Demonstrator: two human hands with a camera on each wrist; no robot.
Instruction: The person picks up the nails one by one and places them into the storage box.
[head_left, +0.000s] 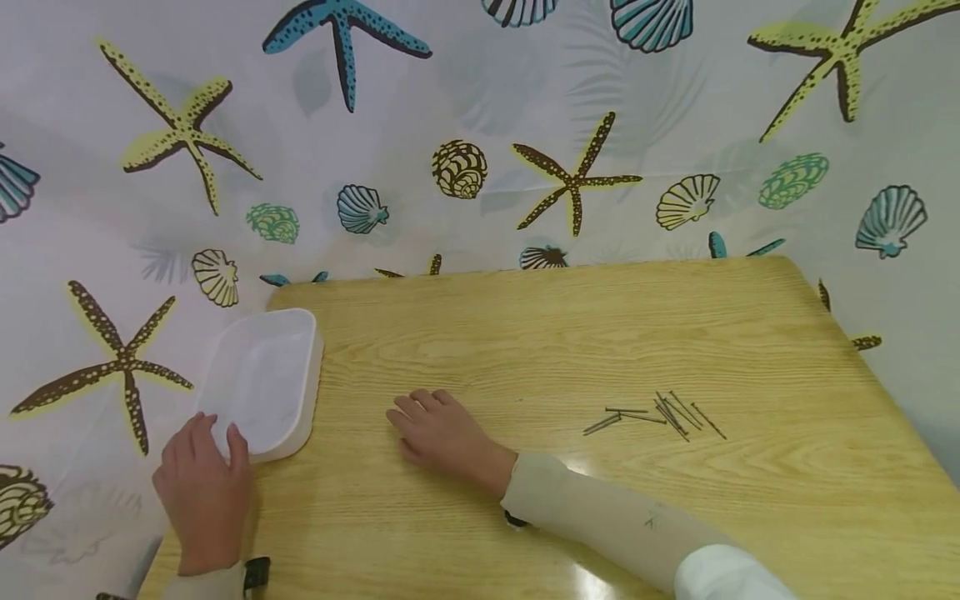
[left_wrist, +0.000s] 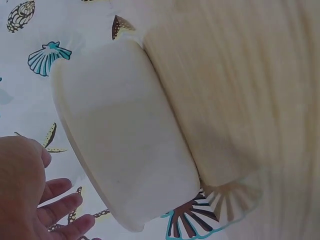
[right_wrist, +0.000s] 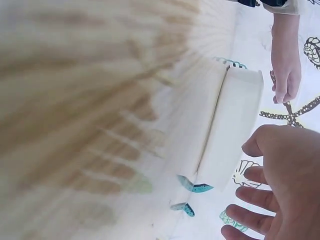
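A white plastic container (head_left: 312,383) stands at the left edge of the wood-grain table. Beside its near end is my left hand (head_left: 204,492), fingers spread and holding nothing; in the left wrist view the fingers (left_wrist: 60,202) show a gap from the container wall. My right hand (head_left: 442,433) is over the table to the right of the container, palm down, with nothing in it. Its loosely bent fingers (right_wrist: 257,197) are apart from one another in the right wrist view. Several thin metal nails (head_left: 667,412) lie in a loose group farther right.
The wood-grain table (head_left: 525,333) carries both the container and the nails. A white cloth (head_left: 450,83) printed with starfish and shells hangs behind the table and down its left side. The right forearm crosses the table's near part.
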